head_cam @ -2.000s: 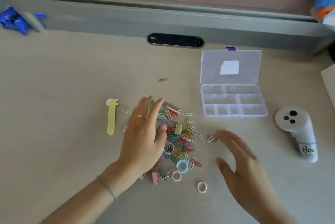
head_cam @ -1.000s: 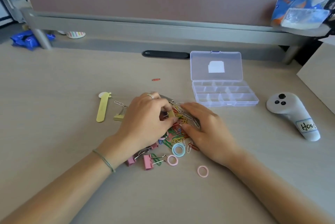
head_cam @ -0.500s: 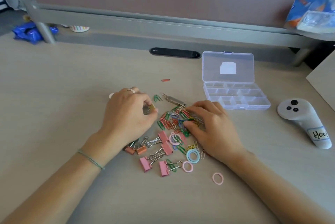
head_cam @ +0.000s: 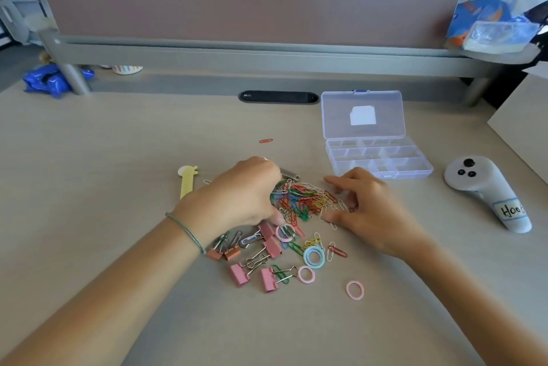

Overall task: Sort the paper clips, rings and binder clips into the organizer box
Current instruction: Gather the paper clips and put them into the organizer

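White controller [head_cam: 486,192] beside organizer box [head_cam: 378,162]; label apparently reads "Hoo".

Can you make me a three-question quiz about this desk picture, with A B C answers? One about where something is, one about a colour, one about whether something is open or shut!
1. Where is the organizer box?
A. beyond the right hand
B. under the left hand
C. on the floor

2. What colour is the ring lying alone nearest the camera?
A. green
B. pink
C. black

3. The box lid is:
A. shut
B. missing
C. open

Answers: 1 A, it sits past the fingertips; 2 B, it is plainly pink; 3 C, the lid stands tipped back, compartments showing.
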{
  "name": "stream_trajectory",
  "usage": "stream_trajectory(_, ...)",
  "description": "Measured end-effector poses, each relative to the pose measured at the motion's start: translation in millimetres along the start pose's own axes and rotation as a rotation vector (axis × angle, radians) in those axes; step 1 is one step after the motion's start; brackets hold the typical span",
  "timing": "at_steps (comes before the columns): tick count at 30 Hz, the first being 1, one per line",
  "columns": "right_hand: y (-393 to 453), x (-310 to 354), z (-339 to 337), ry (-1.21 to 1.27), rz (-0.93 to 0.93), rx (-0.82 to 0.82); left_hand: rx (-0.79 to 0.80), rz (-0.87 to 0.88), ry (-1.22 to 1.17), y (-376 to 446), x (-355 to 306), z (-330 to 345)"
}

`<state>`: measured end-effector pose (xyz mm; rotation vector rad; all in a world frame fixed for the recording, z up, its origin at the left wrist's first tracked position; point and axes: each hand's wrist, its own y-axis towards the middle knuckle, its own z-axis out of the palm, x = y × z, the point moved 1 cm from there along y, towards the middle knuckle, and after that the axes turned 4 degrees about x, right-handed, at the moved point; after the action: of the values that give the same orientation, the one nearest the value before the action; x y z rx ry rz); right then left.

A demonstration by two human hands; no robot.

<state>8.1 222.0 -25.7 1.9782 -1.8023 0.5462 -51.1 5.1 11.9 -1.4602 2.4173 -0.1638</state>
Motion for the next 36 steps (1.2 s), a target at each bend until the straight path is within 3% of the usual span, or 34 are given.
stream_trajectory(8,13.8,11.6,3.8,0.033,-0.114,0.019,-0.068,0.009,-0.154,17.0,-14.3,4.7)
stream_trajectory(13,10.7,10.2,5.0,-0.044,-0.132,-0.025,0.041,0.079,-0.405,23.0,-15.1,5.4)
stream_trajectory(19,20.5,14.6,17.0,-0.317,-0.195,-0.069,0.134,0.106,-0.274,20.3,-3.8,0.9)
stream_trajectory(24,25.5,13.0,16.4,-0.321,-0.248,-0.1,0.188,0.127,-0.281,17.0,-0.8,-3.8)
stream_trajectory(31,27.1,16.9,13.7,-0.379,-0.304,-0.044,-0.017,0.128,-0.215,16.6,-13.0,6.0)
stream_trajectory(36,15.5,17.1,12.4,-0.358,-0.325,-0.005,0.111,0.153,-0.243,16.0,-6.9,1.9)
